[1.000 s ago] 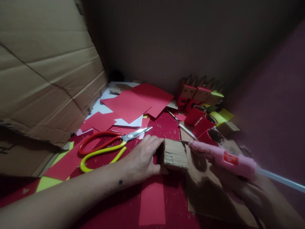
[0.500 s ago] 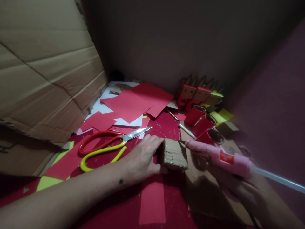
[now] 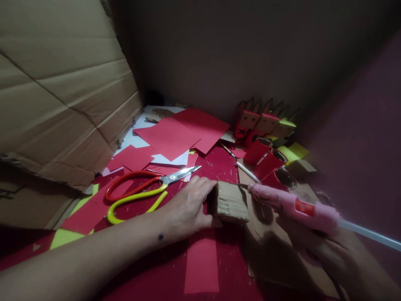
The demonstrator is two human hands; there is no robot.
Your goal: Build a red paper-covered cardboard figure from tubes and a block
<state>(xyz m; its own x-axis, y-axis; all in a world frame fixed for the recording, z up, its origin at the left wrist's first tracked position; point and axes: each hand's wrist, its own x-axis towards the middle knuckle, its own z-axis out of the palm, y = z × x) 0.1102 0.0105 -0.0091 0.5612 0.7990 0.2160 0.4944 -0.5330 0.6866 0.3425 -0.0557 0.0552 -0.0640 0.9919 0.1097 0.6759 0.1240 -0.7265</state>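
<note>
My left hand (image 3: 191, 205) grips the left side of a small cardboard box (image 3: 232, 202), its fingers at the upper edge and thumb at the lower one. A pink glue gun (image 3: 294, 202) with a clear glue stick out of its back is in my right hand (image 3: 326, 246). Its nozzle points left, close to the box's upper right corner. A red paper strip (image 3: 202, 265) lies below the box. Scissors (image 3: 140, 192) with one red and one yellow handle lie left of my left hand, blades partly apart.
Red sheets (image 3: 184, 131) lie over white paper at the back. Red tubes (image 3: 258, 151) and decorated cardboard pieces (image 3: 250, 121) stand at the back right. A cardboard sheet (image 3: 272, 255) lies under my right hand. Large cardboard (image 3: 62, 83) rises at the left.
The glue gun and my right hand have shifted slightly to the right, its nozzle a little farther from the box. My left hand keeps its hold.
</note>
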